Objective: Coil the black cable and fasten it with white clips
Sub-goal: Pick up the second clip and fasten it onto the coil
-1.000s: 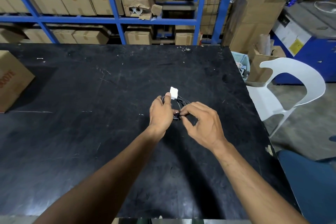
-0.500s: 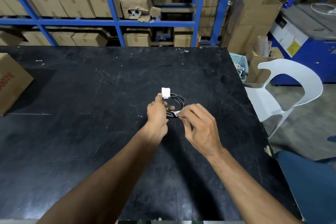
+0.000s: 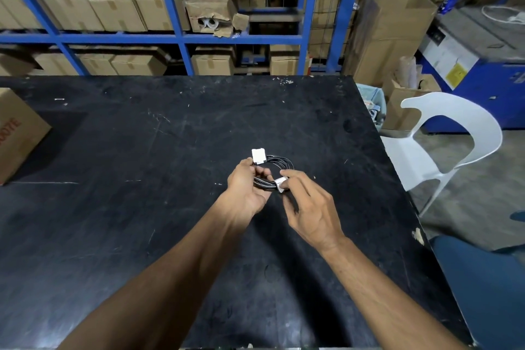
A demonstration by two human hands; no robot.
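A small coil of black cable [image 3: 279, 162] is held just above the black table [image 3: 142, 150], right of its middle. My left hand [image 3: 246, 187] grips the coil's left side from below, thumb near a white clip [image 3: 258, 156] on the coil's far-left part. My right hand [image 3: 306, 207] pinches a second white clip [image 3: 281, 183] around the strands at the coil's near side, with thumb and forefinger. The lower part of the coil is hidden behind my fingers.
A cardboard box [image 3: 17, 133] stands at the table's left edge. A white plastic chair [image 3: 443, 139] sits beside the table's right edge, with open boxes behind it. Blue shelving [image 3: 176, 37] full of cartons runs along the far side.
My left hand has turned palm-up under the coil. A second white clip, hidden a second ago, now shows at my right fingertips on the coil's near side.
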